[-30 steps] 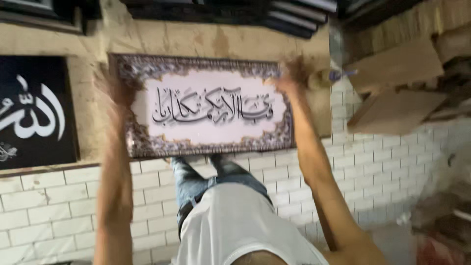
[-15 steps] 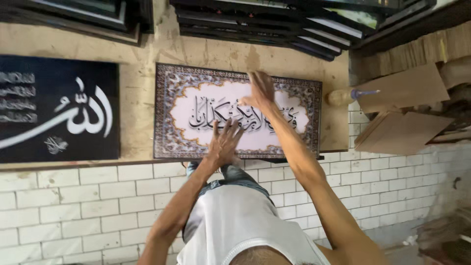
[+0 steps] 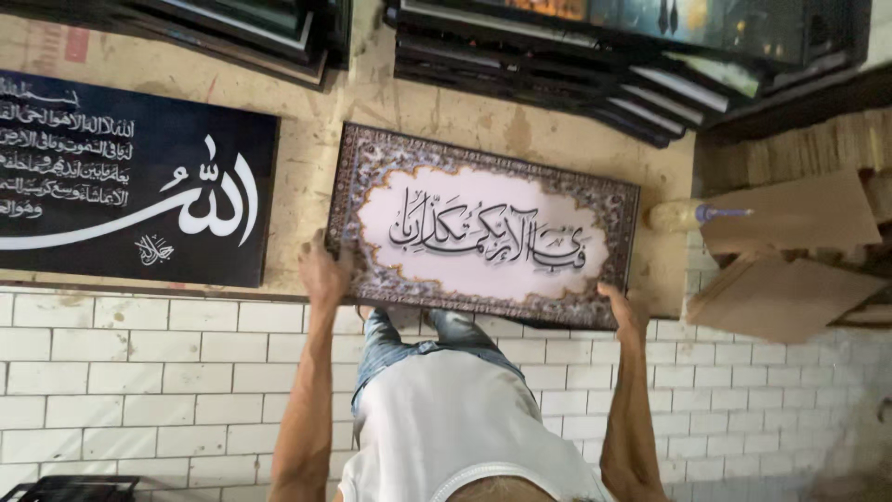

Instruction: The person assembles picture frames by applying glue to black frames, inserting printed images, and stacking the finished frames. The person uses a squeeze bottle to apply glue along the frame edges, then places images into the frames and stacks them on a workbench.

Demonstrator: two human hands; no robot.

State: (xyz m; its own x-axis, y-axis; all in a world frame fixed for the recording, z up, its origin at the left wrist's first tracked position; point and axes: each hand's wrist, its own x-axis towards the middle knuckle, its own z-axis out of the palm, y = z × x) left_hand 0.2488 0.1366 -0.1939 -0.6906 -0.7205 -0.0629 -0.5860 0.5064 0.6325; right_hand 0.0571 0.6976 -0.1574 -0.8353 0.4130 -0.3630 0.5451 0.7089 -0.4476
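A rectangular calligraphy panel with a pale pink centre and an ornate brown patterned border [image 3: 483,228] lies flat on the tan worktop [image 3: 307,177], its long sides running left to right. The left hand [image 3: 322,270] grips its near-left corner and the right hand [image 3: 624,311] its near-right corner. Well to its left lies a black rectangular sign with white script [image 3: 130,186]. A small reddish label [image 3: 76,44] sticks to the worktop at the far left edge.

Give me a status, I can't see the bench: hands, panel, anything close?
Left hand and right hand grip the patterned panel by its near corners. Panel flat on bench. Black panel beside it, apart.
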